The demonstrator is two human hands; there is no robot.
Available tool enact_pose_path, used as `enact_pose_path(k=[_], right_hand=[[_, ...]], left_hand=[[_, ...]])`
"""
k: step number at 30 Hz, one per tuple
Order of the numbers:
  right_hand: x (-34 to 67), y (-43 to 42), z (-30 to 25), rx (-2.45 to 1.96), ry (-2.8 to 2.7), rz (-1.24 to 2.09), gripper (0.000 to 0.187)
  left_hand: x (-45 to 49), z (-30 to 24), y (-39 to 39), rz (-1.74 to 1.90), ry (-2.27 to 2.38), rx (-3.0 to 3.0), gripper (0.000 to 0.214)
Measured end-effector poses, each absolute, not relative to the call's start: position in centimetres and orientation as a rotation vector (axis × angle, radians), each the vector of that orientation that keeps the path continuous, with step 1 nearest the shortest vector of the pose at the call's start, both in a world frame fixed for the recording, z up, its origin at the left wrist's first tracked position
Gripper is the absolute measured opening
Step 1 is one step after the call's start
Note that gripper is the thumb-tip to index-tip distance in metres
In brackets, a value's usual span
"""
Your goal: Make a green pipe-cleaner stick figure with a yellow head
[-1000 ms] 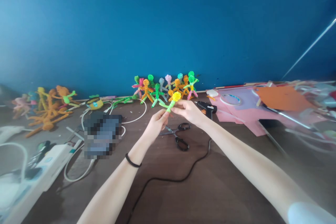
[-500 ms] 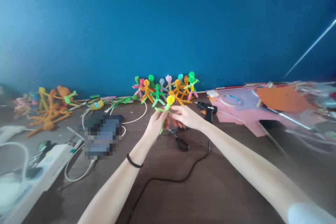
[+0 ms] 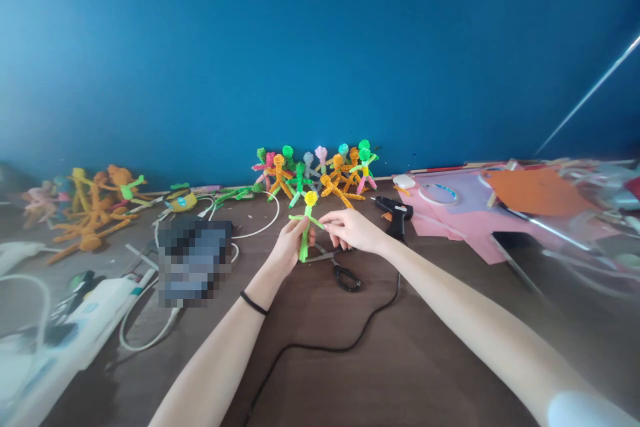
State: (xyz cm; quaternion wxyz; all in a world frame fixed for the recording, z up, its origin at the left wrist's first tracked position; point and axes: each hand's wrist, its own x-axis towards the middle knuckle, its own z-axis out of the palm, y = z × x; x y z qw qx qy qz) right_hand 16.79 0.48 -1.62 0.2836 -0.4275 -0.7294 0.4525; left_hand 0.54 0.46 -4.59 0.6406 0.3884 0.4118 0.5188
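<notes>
A small pipe-cleaner figure (image 3: 306, 221) with a yellow head and a light green body stands upright between my hands above the brown table (image 3: 400, 360). My left hand (image 3: 289, 247) grips its body and legs from the left. The fingertips of my right hand (image 3: 350, 230) pinch the figure's right arm. Black-handled scissors (image 3: 340, 268) lie on the table just under my hands.
A row of several coloured pipe-cleaner figures (image 3: 320, 170) leans on the blue wall. More orange figures (image 3: 93, 203) lie at far left. A black glue gun (image 3: 395, 211) with its cord, pink and orange paper sheets (image 3: 480, 203), white cables (image 3: 150, 327) and a blurred-out device (image 3: 194, 260) surround my hands.
The figure has turned from lying tilted to standing upright and come lower and to the left. My hands moved nearer with it, my right now pinching its arm.
</notes>
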Motion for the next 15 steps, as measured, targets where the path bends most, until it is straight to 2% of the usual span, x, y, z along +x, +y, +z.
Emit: enact_pose_path(k=[9,15], right_hand=[[18.0,1.6,-2.2,-1.219,-1.989,1.085,0.021],[22.8,4.7,-2.1,-1.506,-1.872,0.506,0.023]], left_hand=[[0.4,-4.9,0.7,1.181,0.956,0.869,0.022],[0.3,-4.9,0.5,1.203,0.946,0.873,0.023]])
